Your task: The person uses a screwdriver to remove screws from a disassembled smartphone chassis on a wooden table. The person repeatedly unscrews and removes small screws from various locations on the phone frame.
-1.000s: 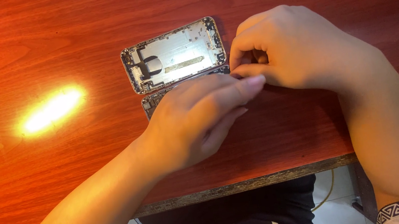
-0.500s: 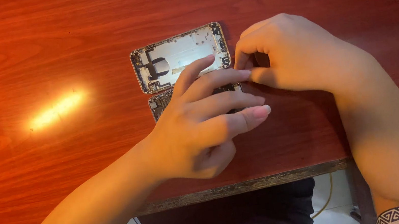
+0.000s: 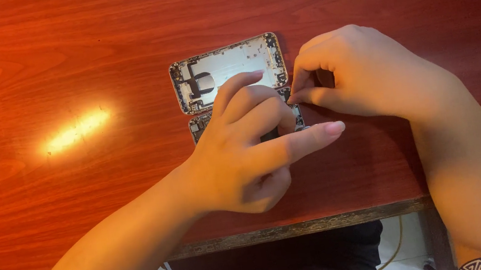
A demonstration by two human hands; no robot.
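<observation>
Left hand (image 3: pixel 243 153) lies over the lower phone housing (image 3: pixel 199 124) on the counter (image 3: pixel 58 66), fingers loosely curled, pinning it. Right hand (image 3: pixel 363 75) fingers pinch at its edge, probably a small part; too hidden. Best: keep housing flat, pull gently. Upper housing (image 3: pixel 225 69) just beside.

no packages, labels, signs or screens visible

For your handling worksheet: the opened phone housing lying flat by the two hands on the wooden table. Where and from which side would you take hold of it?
Probably by the two long edges of the phone housing, near its free left end, coming from the far-left side. It lies flat with its open side up, so pinching the thin rim avoids the exposed parts inside. The left hand and right hand crowd its near and right sides.
</observation>
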